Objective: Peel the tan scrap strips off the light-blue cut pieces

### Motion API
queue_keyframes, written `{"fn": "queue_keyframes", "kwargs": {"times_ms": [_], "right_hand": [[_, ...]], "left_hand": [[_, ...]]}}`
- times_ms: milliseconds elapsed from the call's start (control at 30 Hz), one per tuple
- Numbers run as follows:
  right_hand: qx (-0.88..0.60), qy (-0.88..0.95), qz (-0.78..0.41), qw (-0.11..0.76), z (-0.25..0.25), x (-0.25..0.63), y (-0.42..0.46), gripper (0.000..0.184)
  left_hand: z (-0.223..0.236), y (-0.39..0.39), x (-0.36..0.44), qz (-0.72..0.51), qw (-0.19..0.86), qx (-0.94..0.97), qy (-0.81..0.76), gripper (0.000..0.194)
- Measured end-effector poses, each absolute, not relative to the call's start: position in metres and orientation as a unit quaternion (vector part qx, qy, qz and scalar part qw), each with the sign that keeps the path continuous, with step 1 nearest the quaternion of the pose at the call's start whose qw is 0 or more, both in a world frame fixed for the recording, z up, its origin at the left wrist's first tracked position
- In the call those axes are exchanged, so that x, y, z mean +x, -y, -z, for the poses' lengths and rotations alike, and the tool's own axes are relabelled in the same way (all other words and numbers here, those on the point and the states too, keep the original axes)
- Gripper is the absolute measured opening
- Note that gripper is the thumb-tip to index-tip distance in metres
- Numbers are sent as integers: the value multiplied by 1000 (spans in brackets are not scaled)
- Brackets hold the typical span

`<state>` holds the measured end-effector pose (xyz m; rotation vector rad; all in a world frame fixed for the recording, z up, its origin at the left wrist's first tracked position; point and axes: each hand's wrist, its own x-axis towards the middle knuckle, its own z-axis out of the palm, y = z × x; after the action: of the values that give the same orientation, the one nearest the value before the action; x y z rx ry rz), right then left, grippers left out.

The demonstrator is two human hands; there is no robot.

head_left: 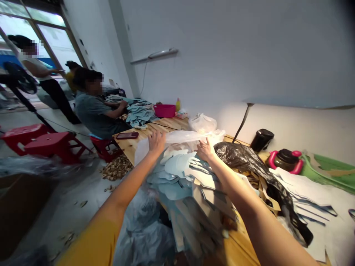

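Note:
Both my arms reach forward over a wooden table (pixel 130 145). My left hand (pixel 156 142) and my right hand (pixel 204 149) each grip the edge of a clear plastic bag (pixel 183 137), held stretched between them. Below the bag lies a blurred heap of light-blue cut pieces (pixel 180 173), sliding toward the table's near edge. A black plastic bag (pixel 244 157) lies just right of my right hand.
A phone (pixel 127 135), a pink basin (pixel 164 110), a black cup (pixel 261 139) and a pink-handled pot (pixel 285 159) sit on the table. A seated person (pixel 95 109) works at the far end, another stands behind. Red stools (pixel 47 142) and scraps (pixel 116 167) occupy the floor.

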<state>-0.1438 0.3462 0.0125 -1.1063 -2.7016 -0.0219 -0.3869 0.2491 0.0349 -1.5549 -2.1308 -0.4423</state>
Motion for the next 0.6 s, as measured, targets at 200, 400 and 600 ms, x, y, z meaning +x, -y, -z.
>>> {"fn": "queue_keyframes", "kwargs": {"times_ms": [200, 400, 600], "right_hand": [[-379, 906, -108, 157, -24, -110, -310, 29], [-252, 910, -110, 309, -61, -107, -197, 43], [-88, 990, 3, 105, -4, -158, -106, 76]], "left_hand": [[-8, -179, -413, 208, 301, -605, 707, 44], [16, -147, -428, 208, 240, -716, 621, 34], [1, -192, -407, 146, -32, -761, 632, 41]]}}
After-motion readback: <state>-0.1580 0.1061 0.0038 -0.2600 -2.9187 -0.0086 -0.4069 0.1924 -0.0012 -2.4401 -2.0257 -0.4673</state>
